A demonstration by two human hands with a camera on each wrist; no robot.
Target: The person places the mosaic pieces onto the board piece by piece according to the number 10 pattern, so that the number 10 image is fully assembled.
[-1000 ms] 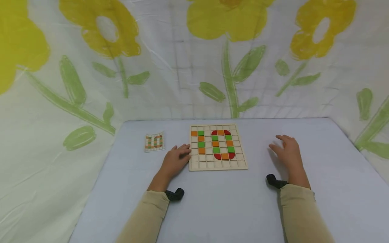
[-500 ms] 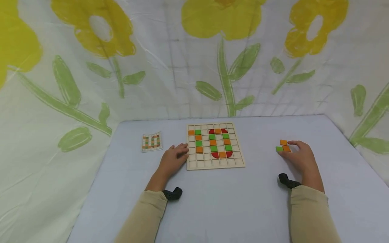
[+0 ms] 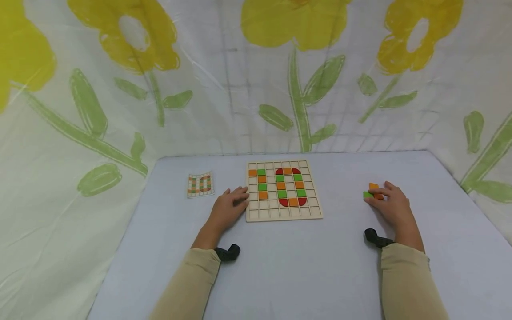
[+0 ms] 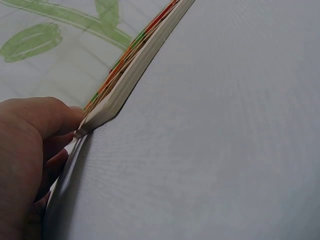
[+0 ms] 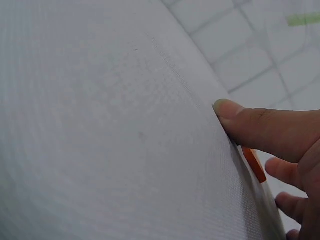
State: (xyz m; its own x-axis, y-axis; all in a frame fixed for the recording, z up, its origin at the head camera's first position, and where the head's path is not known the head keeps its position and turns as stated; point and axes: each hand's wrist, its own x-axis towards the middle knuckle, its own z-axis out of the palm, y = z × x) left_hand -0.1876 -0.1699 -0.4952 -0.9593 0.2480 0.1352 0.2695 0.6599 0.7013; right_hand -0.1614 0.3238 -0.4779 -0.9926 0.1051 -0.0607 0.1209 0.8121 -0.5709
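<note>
A wooden grid board (image 3: 258,215) lies on the table, its orange, green and red tiles forming a "10". My left hand (image 3: 229,208) rests at the board's left edge with relaxed fingers. The left wrist view has its thumb (image 4: 55,117) right at the board's corner. Over to the right, my right hand (image 3: 394,209) pinches a loose green tile (image 3: 366,195) between thumb and index finger. Two orange tiles (image 3: 374,186) lie beside it, partly covered by the fingers. In the right wrist view, an orange tile (image 5: 254,165) shows below the thumb (image 5: 260,130).
To the left of the board lies a small pattern card (image 3: 201,184) printed with a similar "10". The white table (image 3: 304,266) ends at the back against a flower-printed curtain (image 3: 216,111).
My right hand has moved right to the loose tiles, uncovering them, then its fingers have closed on the green one. The left hand stays at the board's edge.
</note>
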